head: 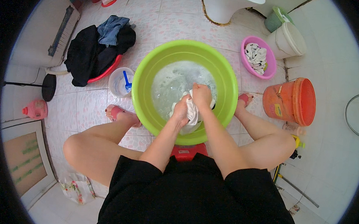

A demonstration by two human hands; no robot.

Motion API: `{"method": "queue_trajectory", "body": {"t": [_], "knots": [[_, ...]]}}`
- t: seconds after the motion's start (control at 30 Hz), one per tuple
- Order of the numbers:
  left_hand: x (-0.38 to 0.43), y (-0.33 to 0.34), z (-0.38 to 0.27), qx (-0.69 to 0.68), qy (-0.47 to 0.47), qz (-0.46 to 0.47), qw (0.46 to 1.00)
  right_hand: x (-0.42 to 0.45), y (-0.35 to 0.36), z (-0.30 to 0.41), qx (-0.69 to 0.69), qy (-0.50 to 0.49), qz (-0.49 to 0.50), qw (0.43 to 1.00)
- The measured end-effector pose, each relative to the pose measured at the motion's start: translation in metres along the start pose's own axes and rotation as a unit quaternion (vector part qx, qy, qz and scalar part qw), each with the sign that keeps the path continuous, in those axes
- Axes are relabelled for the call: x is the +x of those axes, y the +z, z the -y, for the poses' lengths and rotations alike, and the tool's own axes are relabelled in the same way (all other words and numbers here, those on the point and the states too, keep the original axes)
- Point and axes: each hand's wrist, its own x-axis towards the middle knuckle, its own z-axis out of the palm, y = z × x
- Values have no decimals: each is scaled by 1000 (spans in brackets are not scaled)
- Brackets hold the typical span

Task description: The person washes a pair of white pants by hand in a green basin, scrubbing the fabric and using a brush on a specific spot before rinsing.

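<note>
A large lime-green plastic basin (186,44) stands on the floor between my legs. Soapy, foamy water (174,85) covers its bottom. Over the near right part of the water, both hands grip a bunched white cloth (192,112) with some dark marks. My left hand (181,109) holds it from the left side. My right hand (201,96) is a fist around its upper part, touching or very close to the left. Part of the cloth hangs down towards the water, and its full shape is hidden by the hands.
Left of the basin are a white tub (116,86) with a blue scoop (127,83) and a red basin (108,71) heaped with dark clothes (83,54). To the right stand a pink basin (271,72) holding patterned cloth, an orange bucket (279,100) and a white bucket (284,41).
</note>
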Motion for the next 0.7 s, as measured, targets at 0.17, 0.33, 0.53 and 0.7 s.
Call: {"method": "queue_trajectory", "body": {"t": [0.17,0.33,0.53,0.7], "knots": [[-7,-6,-33,86,19,-2,996,22,-12,-27,142,0,136,980],[-3,-29,-62,277,164,-108,941,7,-39,-44,273,2,275,922],[-20,3,-57,341,158,-43,926,-19,-36,-27,29,-86,368,925],[-16,-5,-58,485,240,78,837,-15,-28,-24,53,-118,335,933]]}}
